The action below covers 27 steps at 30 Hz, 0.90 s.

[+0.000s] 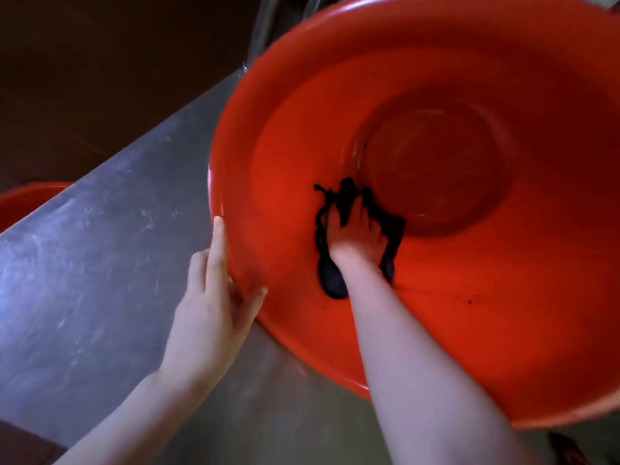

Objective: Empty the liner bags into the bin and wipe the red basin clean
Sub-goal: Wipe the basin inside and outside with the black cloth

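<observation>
A large red basin (469,297) fills the right of the view, tilted on a steel counter. My left hand (214,297) grips its near-left rim, thumb inside and fingers outside. Inside the basin, my right hand (355,236) presses a dark cloth (330,283) flat against the sloping inner wall, just below the round bottom. A few dark specks (469,301) lie on the wall to the right of my forearm. No liner bags or bin are in view.
The scratched steel counter (100,263) runs diagonally from lower left to upper middle. The rim of a second red basin (23,199) shows beyond its left edge. Dark brown flooring lies past the counter at top left.
</observation>
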Available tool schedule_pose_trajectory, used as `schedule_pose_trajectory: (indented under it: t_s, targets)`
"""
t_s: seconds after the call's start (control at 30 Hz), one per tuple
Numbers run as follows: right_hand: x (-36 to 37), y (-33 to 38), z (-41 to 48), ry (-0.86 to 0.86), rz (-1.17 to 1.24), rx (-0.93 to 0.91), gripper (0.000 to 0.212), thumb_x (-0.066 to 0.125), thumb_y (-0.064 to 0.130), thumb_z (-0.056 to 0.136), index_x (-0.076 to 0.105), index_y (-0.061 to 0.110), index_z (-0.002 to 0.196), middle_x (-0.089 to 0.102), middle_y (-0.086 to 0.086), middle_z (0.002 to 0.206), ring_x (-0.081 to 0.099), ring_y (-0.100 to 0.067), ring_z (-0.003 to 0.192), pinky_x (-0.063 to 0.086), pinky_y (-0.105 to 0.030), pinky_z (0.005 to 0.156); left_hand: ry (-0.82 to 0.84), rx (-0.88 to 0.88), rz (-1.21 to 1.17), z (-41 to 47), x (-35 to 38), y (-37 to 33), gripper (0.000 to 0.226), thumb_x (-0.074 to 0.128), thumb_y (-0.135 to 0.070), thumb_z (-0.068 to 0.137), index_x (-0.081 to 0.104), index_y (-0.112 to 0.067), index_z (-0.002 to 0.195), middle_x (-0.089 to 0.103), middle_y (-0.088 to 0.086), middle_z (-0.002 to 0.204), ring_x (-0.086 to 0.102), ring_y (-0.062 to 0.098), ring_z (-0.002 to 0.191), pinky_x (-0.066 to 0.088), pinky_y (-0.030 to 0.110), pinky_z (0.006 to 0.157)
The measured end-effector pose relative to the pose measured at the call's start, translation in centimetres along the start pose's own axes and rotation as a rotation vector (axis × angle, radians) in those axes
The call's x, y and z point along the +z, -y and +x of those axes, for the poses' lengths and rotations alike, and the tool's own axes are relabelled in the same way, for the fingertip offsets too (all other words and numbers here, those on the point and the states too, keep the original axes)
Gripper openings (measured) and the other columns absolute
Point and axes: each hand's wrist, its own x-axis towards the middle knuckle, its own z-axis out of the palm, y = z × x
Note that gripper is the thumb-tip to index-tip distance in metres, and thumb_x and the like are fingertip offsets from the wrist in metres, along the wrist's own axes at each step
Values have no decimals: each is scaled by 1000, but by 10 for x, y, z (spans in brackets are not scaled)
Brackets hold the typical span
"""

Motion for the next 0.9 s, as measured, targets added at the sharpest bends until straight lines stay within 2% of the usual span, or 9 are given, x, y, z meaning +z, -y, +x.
schedule_pose_trajectory:
  t_s: [0.1,0.17,0.23,0.3,0.37,0.47,0.63,0.8,0.9]
  targets:
    - [6,-5,-1,2,-22,-24,67,21,60,96,15,27,154,15,6,161,12,-20,148,0,-55,116,-169,161,129,14,-18,-5,79,68,-27,88,23,-28,152,29,13,143,33,14,136,36,32,109]
    - [5,-9,2,90,21,-32,67,18,62,96,6,31,154,6,7,163,3,-19,149,-7,-57,115,-181,306,174,39,-32,-14,62,64,-25,91,36,-27,146,22,17,151,23,22,144,35,42,112]
    - [2,-16,5,139,19,-53,68,16,62,96,0,32,154,1,6,163,-1,-19,150,-9,-56,115,-110,402,220,67,-42,-23,51,60,-18,93,44,-25,140,29,13,148,38,23,136,43,42,103]
    - [-1,-27,7,158,-26,-63,69,16,64,95,-2,32,154,0,5,163,-1,-18,150,-9,-55,115,-19,358,246,85,-45,-33,47,57,-15,94,44,-30,137,42,3,128,55,21,101,53,39,85]
    - [-5,-40,9,161,-109,-47,70,16,65,95,0,31,154,1,4,163,0,-18,150,-8,-55,115,40,252,210,85,-39,-36,49,59,-14,89,45,-33,131,45,-1,111,54,20,77,56,41,72]
    - [-14,-61,9,138,-227,-21,69,18,61,96,6,27,155,6,4,163,3,-20,150,-3,-57,117,105,137,77,57,-16,-34,50,65,-11,84,46,-34,124,48,-3,101,53,10,72,56,35,68]
    - [-31,-60,-9,228,-304,-113,64,18,54,99,2,26,155,-1,8,163,1,-21,150,-2,-61,116,118,-125,-109,16,21,-24,56,69,-14,82,42,-45,119,53,-10,76,54,6,60,42,8,57]
    - [-7,-9,-112,122,-74,-286,67,10,60,96,-2,30,154,-6,11,163,-2,-15,150,-1,-56,117,78,-247,-227,0,35,-28,60,66,-7,84,40,-42,125,61,-13,113,51,14,69,49,28,75]
    - [-1,-2,-120,117,-66,-259,68,9,64,93,-1,34,153,-5,11,163,-3,-15,149,-3,-56,116,117,-252,-294,-6,29,-21,68,65,-6,85,38,-47,133,60,-27,110,54,22,59,51,26,63]
